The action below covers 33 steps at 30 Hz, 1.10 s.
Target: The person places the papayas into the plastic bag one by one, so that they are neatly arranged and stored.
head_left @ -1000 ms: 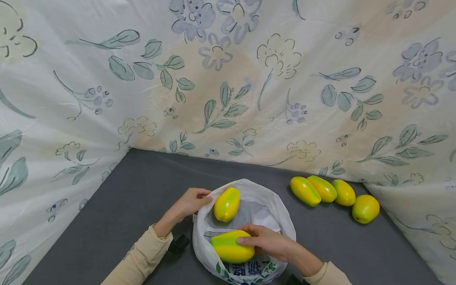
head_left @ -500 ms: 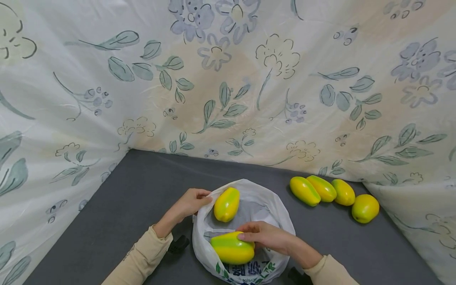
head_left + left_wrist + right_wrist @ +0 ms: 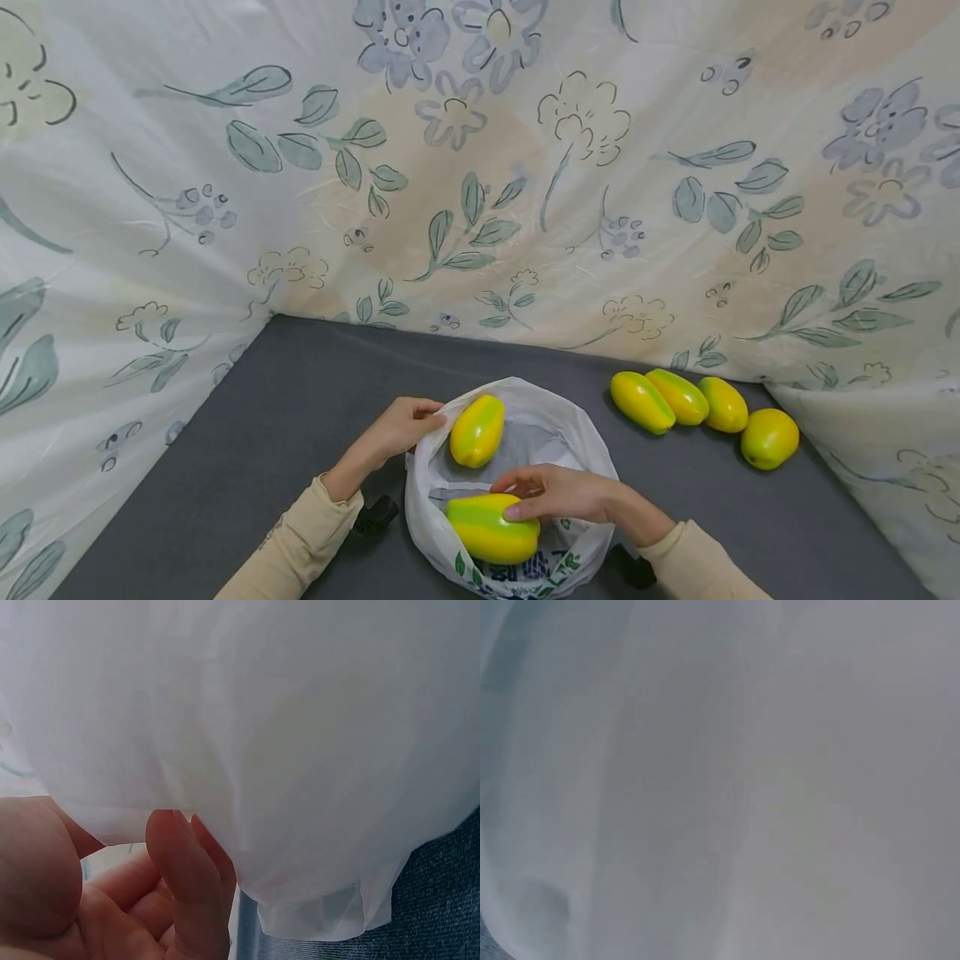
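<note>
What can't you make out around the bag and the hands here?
Head view: part of the printing on the white bag, hidden by the nearer yellow fruit.
Left wrist view: the bag's contents, hidden by its wall; the left hand, cut off by the picture's edges.
Right wrist view: the right hand; the blurred bag covers nearly everything.

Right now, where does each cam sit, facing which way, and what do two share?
Head: worn on head, facing forward and down at bag, loose fruit and floral cloth; left hand, right hand and sleeves show.
Left wrist: on that wrist, facing the bag's white plastic; left hand's fingers show.
Right wrist: on that wrist, facing blurred pale plastic, probably the bag; no hand shows.
Shared: head and left wrist both show left hand and bag.
</note>
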Each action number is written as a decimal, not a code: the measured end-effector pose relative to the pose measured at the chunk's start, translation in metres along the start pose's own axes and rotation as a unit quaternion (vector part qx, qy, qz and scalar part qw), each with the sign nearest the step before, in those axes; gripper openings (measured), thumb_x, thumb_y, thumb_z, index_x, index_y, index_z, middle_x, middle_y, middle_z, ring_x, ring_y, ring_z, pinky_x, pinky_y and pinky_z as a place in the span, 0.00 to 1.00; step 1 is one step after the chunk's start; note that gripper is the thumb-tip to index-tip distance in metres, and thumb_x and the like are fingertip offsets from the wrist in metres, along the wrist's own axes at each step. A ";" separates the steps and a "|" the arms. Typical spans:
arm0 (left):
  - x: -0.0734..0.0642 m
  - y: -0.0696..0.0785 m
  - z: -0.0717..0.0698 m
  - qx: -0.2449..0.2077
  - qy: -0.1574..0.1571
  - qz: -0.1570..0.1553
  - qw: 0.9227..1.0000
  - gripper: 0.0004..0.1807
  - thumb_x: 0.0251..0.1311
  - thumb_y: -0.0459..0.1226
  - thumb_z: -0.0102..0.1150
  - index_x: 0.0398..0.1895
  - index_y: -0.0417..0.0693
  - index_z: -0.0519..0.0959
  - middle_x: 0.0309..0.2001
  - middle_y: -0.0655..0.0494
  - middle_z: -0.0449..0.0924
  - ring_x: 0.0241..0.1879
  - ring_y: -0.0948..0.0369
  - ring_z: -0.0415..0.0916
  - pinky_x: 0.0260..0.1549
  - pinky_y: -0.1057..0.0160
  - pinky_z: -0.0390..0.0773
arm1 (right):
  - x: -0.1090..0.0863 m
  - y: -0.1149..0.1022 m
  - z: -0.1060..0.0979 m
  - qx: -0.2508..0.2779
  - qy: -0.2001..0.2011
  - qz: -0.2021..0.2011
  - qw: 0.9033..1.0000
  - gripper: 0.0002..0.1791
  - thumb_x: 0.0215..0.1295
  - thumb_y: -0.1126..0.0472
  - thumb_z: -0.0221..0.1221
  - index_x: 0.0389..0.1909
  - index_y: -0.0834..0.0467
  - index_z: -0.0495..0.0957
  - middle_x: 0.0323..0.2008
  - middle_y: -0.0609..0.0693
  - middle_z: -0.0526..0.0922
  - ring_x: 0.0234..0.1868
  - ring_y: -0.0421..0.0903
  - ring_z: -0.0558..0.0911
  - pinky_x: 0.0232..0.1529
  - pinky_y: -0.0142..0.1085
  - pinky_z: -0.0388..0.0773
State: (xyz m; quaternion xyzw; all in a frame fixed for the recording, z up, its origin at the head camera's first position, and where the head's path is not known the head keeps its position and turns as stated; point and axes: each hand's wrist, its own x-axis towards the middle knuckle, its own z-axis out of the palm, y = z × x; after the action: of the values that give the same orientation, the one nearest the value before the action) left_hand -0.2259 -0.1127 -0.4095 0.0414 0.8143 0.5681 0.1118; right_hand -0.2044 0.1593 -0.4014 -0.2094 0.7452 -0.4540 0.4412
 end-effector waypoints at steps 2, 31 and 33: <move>0.000 0.000 0.000 0.002 0.000 -0.001 1.000 0.16 0.66 0.35 0.56 0.54 0.39 0.78 0.39 0.53 0.81 0.30 0.60 0.77 0.26 0.61 0.79 | 0.000 0.001 0.000 0.018 -0.007 0.008 1.000 0.24 0.69 0.54 0.56 0.61 0.60 0.70 0.47 0.53 0.76 0.45 0.48 0.76 0.46 0.41 0.76; 0.002 -0.002 -0.001 0.007 -0.003 -0.012 1.000 0.18 0.66 0.36 0.56 0.57 0.39 0.77 0.42 0.51 0.80 0.32 0.59 0.78 0.28 0.61 0.80 | 0.006 -0.006 0.027 0.163 0.061 0.006 0.985 0.28 0.71 0.50 0.52 0.63 0.64 0.64 0.50 0.56 0.73 0.45 0.50 0.77 0.49 0.48 0.76; 0.002 -0.002 -0.001 0.008 -0.003 -0.012 1.000 0.18 0.66 0.36 0.56 0.57 0.39 0.77 0.42 0.51 0.80 0.32 0.59 0.77 0.28 0.61 0.80 | 0.007 -0.006 0.030 0.166 0.068 0.006 0.984 0.27 0.71 0.51 0.52 0.62 0.65 0.64 0.50 0.56 0.73 0.45 0.51 0.77 0.49 0.48 0.76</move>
State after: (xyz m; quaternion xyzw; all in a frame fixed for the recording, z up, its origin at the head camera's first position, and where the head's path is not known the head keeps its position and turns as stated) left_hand -0.2280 -0.1138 -0.4119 0.0339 0.8188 0.5603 0.1205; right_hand -0.1838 0.1364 -0.4055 -0.0970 0.6889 -0.5821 0.4210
